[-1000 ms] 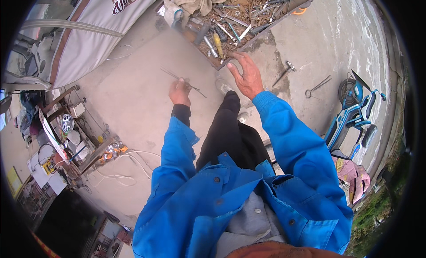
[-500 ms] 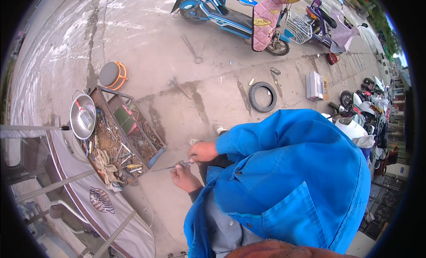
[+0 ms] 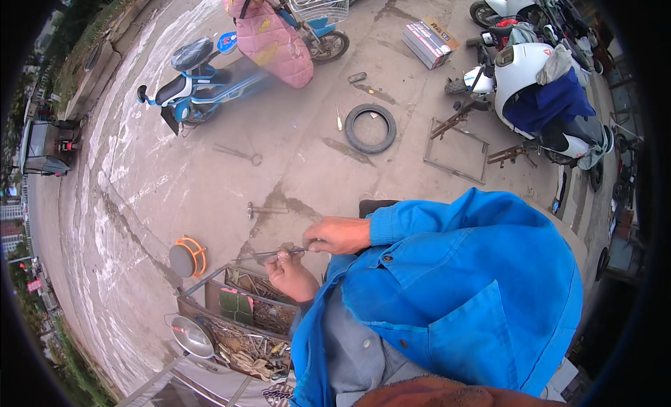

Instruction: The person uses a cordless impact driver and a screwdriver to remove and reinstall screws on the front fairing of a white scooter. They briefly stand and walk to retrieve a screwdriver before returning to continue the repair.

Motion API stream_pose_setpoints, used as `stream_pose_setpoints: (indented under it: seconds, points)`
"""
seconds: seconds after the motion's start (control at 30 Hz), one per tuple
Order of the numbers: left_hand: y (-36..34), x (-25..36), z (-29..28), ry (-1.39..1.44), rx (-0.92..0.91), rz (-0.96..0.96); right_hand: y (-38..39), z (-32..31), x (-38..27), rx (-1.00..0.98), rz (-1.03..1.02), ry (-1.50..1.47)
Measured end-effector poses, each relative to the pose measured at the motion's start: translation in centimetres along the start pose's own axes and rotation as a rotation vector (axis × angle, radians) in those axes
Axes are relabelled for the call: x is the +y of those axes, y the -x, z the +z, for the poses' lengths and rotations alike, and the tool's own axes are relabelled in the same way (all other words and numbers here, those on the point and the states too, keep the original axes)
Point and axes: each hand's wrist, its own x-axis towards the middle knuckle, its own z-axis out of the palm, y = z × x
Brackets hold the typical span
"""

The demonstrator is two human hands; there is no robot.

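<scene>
In the head view, my left hand (image 3: 290, 274) pinches some thin dark metal rods (image 3: 258, 254) that lie roughly horizontal. My right hand (image 3: 339, 233), bent at the fingers, grips their right end just beside it. Below my hands sits a metal toolbox (image 3: 255, 316) full of loose tools and rusty parts, with a steel bowl (image 3: 192, 337) at its left. A hammer (image 3: 269, 210) lies on the concrete beyond my hands. An orange-framed round stool (image 3: 183, 260) stands to the left.
A blue scooter with a pink quilted cover (image 3: 269, 47) stands at the back left. A tyre (image 3: 370, 146), a cardboard box (image 3: 430, 43) and a metal frame (image 3: 454, 170) lie on the ground. White scooters (image 3: 517, 82) crowd the right; a covered three-wheeler (image 3: 49, 155) is at far left.
My right hand, open and apart a second ago, has joined my left hand on the rods. The camera has turned, bringing the parked scooters and tyre into view and shifting the toolbox lower.
</scene>
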Motion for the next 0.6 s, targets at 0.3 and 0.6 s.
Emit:
stream_pose_setpoints:
  seconds: [0.3, 0.6]
  points:
    - [-5.9, -1.7, 16.1, -0.149, -0.088, 0.149, -0.5, -15.2, 4.5, 0.263, -0.041, 0.053]
    - [-20.7, -1.8, 28.4, -0.144, -0.261, 0.249, -9.6, -30.1, 7.0, 0.423, -0.112, 0.071]
